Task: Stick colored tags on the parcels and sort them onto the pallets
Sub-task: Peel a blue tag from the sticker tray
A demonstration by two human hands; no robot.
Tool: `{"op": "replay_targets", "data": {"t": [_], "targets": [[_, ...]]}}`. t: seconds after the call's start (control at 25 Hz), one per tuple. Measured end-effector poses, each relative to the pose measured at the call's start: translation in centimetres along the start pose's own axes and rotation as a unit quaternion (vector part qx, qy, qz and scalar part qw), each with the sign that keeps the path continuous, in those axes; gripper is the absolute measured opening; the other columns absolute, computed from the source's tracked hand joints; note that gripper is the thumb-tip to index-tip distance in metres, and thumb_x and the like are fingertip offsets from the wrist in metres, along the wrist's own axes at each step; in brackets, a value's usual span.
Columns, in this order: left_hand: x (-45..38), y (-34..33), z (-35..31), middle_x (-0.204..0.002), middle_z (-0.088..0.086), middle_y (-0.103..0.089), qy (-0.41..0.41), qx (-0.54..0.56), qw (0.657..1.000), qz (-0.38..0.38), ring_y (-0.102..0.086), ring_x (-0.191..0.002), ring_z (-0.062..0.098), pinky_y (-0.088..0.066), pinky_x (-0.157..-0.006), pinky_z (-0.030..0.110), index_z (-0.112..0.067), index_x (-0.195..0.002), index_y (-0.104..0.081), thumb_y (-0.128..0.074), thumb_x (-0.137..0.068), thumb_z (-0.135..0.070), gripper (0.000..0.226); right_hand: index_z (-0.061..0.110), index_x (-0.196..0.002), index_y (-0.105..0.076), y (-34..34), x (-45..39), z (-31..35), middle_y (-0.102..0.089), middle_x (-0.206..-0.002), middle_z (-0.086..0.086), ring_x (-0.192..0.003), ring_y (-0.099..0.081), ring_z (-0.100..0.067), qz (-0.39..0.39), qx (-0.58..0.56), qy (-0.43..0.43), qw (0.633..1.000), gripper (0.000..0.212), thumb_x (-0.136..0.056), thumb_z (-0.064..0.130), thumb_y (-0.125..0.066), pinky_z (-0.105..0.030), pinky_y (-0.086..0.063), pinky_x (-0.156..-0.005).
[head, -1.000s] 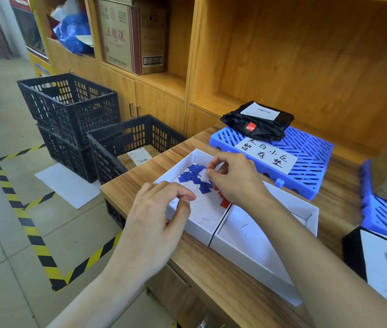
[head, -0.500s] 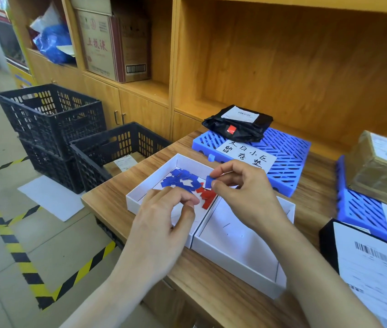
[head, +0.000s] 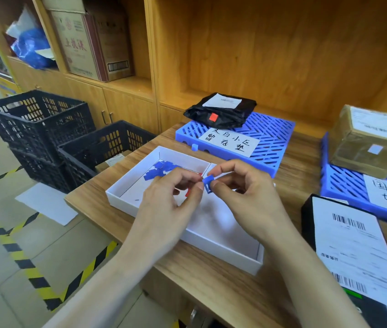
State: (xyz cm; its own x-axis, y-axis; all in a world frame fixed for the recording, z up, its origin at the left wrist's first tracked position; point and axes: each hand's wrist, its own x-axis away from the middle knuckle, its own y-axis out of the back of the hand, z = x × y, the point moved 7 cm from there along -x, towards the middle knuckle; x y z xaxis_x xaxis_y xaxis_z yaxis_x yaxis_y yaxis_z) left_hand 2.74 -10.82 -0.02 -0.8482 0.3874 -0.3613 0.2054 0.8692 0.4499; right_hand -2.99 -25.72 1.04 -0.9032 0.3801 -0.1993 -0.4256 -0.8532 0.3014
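Both hands meet in the middle of the frame, above a white tray [head: 126, 197] on the wooden desk [head: 211, 280]. The right hand [head: 242, 197] pinches a small blue tag [head: 208, 183] between thumb and first finger. The left hand [head: 171, 200] has its fingertips curled in and touching the same tag from the left side. Under the hands, in the far part of the tray, lies a heap of blue tags [head: 161, 170], and a few red tags [head: 188, 192] peek out between the fingers.

Behind the tray, in the upper middle, a blue pallet [head: 270, 138] carries a black bag parcel [head: 221, 112] with a red tag [head: 213, 117] stuck on it. At the right edge, a second blue pallet [head: 344, 185] holds a brown box parcel [head: 363, 143] with a pale tag on its side. A black parcel [head: 353, 247] with a big white label lies on the desk at lower right. Black crates [head: 36, 124] stand on the floor at the left.
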Motion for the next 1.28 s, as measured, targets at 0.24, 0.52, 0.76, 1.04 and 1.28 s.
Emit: {"op": "replay_targets", "data": {"t": [0.24,0.52,0.76,1.04,1.28], "targets": [[-0.3,-0.6,-1.3,-0.084,-0.014,-0.074,-0.023,0.032,0.999,0.001,-0.069,-0.084,0.008,-0.052,-0.082,0.022,-0.026,-0.087,-0.072,-0.068,-0.092,-0.015,0.013,0.013,-0.091,-0.07,0.5,1.1,-0.6,-0.074,-0.076,-0.004,-0.064,-0.065,-0.007,-0.031,-0.102,-0.016,0.994,0.014,-0.087,0.0,-0.068,-0.015,-0.049,-0.062],[-0.9,-3.1,-0.3,-0.082,0.013,-0.074,0.148,0.287,0.944,0.067,-0.071,-0.08,0.025,-0.058,-0.079,0.034,-0.007,-0.093,-0.079,-0.065,-0.093,-0.013,0.015,0.011,-0.097,-0.073,1.9,1.7,-0.7,-0.075,-0.075,-0.007,-0.061,-0.065,-0.007,-0.049,-0.164,-0.042,0.984,0.011,-0.089,0.006,-0.069,-0.012,-0.047,-0.06],[-1.3,-4.1,-0.6,-0.092,0.021,-0.075,0.162,0.335,0.92,0.123,-0.072,-0.083,0.024,-0.058,-0.073,0.026,0.0,-0.094,-0.076,-0.073,-0.075,-0.02,0.028,0.012,-0.093,-0.076,2.4,1.6,-1.1,-0.073,-0.071,-0.004,-0.061,-0.066,-0.006,-0.063,-0.187,-0.052,0.979,0.016,-0.085,-0.001,-0.07,-0.014,-0.05,-0.063],[-1.6,-4.1,-0.7,-0.092,0.02,-0.076,0.16,0.322,0.922,0.146,-0.074,-0.084,0.024,-0.059,-0.073,0.025,-0.003,-0.094,-0.078,-0.071,-0.076,-0.017,0.024,0.008,-0.088,-0.074,3.4,1.8,-1.6,-0.074,-0.067,-0.002,-0.06,-0.069,-0.006,-0.094,-0.188,-0.08,0.974,0.006,-0.083,0.005,-0.077,-0.013,-0.049,-0.058],[-1.7,-4.1,-0.7,-0.082,0.017,-0.076,0.201,0.327,0.911,0.148,-0.074,-0.074,0.024,-0.059,-0.065,0.026,-0.007,-0.078,-0.079,-0.073,-0.072,-0.01,0.009,0.013,-0.085,-0.076,3.2,1.9,-1.5,-0.076,-0.071,-0.002,-0.061,-0.069,-0.006,-0.088,-0.163,-0.075,0.98,0.008,-0.082,0.006,-0.078,-0.012,-0.049,-0.061]]}}
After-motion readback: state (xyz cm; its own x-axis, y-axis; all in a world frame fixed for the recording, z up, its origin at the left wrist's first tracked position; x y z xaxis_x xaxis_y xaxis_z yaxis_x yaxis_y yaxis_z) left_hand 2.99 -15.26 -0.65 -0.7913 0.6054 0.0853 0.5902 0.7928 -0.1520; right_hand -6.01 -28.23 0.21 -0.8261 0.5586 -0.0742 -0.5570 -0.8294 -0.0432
